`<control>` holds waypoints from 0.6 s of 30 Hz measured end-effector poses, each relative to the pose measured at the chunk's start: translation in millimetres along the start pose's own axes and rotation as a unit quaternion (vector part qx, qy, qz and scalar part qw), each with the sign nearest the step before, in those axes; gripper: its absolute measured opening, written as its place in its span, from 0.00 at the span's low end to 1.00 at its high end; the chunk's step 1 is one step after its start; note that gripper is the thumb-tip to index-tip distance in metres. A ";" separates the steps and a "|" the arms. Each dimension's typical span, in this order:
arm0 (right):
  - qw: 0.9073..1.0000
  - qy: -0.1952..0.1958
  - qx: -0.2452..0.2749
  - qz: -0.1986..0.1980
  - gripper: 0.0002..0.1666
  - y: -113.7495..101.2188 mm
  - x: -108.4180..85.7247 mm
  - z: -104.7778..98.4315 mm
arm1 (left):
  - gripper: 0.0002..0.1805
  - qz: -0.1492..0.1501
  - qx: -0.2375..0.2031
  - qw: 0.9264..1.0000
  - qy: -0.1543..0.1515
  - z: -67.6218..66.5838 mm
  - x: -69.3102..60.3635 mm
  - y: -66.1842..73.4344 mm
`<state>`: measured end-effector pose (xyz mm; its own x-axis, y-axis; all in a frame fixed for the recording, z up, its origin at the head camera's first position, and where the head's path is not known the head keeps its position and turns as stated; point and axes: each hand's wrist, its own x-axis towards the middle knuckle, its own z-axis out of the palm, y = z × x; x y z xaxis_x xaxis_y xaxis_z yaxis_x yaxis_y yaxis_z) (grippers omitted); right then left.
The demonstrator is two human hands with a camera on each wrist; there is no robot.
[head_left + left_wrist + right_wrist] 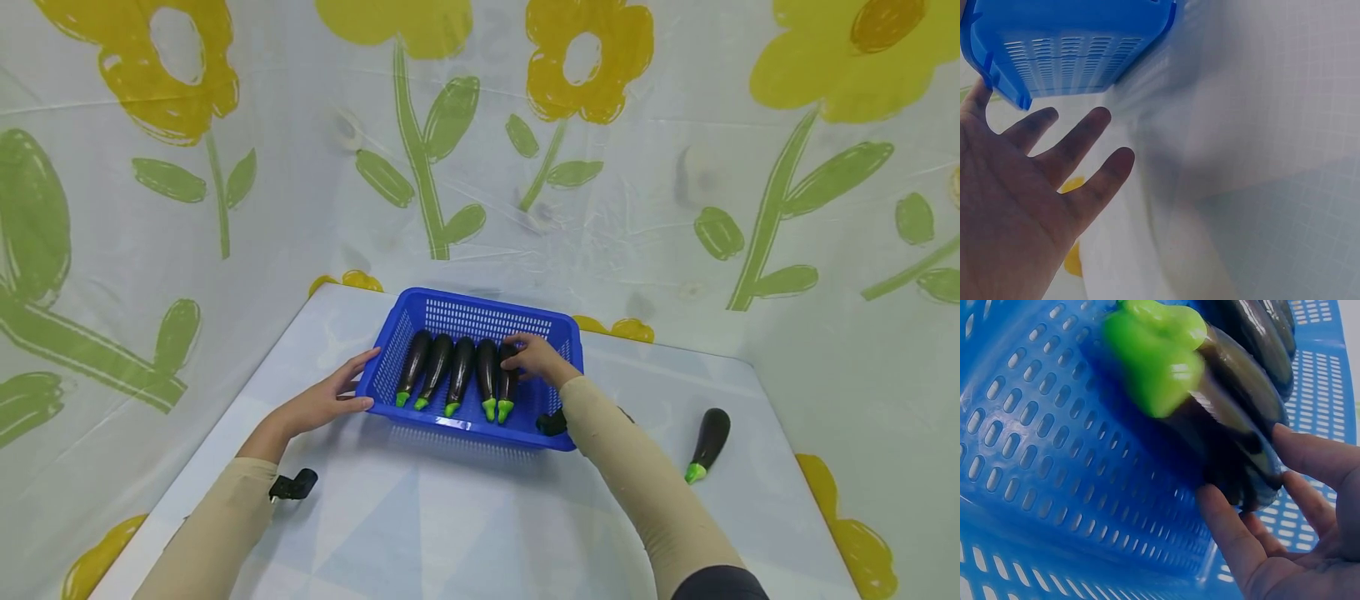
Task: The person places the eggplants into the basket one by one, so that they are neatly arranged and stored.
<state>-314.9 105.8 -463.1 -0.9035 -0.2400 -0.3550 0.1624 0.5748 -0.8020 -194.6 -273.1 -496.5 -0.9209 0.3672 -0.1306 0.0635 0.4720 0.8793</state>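
Observation:
A blue plastic basket [468, 423] with slotted walls holds several dark eggplants [462, 367] with green stem ends, lying side by side. My right hand [538, 358] reaches inside and holds the rightmost eggplant [507, 386] near its rounded far end. Thumb and fingers [1229, 531] lie on either side of that eggplant in the right wrist view, its green stem pointing away from the palm. At the basket's left rim is my left hand [322, 400], fingers spread and fairly straight. The left wrist view shows fingertips close to the rim, with the palm [1007, 206] bare.
One more eggplant [710, 442] lies on the table [360, 533] to the right of the basket. Behind and at both sides hangs a white sheet [285, 208] with yellow flowers. Dark wrist-worn devices [294, 484] show at both sleeves.

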 end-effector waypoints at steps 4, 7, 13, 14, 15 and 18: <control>1.000 -0.004 -0.001 -0.001 0.32 -1.0 -2.8 -1.8 | 0.47 0.004 -0.005 1.000 -0.003 -0.2 0.8 0.0; 1.000 0.000 -0.007 -0.009 0.32 -2.4 -4.9 -3.0 | 0.47 0.003 -0.008 1.000 -0.006 -1.4 1.0 0.5; 0.997 0.049 -0.036 -0.040 0.27 -5.0 -5.9 -6.6 | 0.49 0.015 0.003 1.000 -0.008 -5.8 2.6 1.7; 0.997 0.061 -0.038 -0.043 0.26 -5.6 -6.2 -7.8 | 0.49 0.019 0.002 1.000 -0.008 -6.2 3.0 1.9; 0.996 0.071 -0.040 -0.046 0.25 -6.5 -6.7 -9.0 | 0.49 0.021 0.000 1.000 -0.008 -6.5 3.2 1.9; 0.994 0.090 -0.036 -0.053 0.23 -8.4 -8.7 -13.0 | 0.49 0.023 -0.001 1.000 -0.007 -6.8 3.3 2.2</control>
<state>-313.5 113.1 -447.0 -0.9712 -0.1626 -0.1742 0.0399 0.6098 -0.7916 -200.1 -276.3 -491.9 -0.9114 0.3999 -0.0974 0.1040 0.4528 0.8855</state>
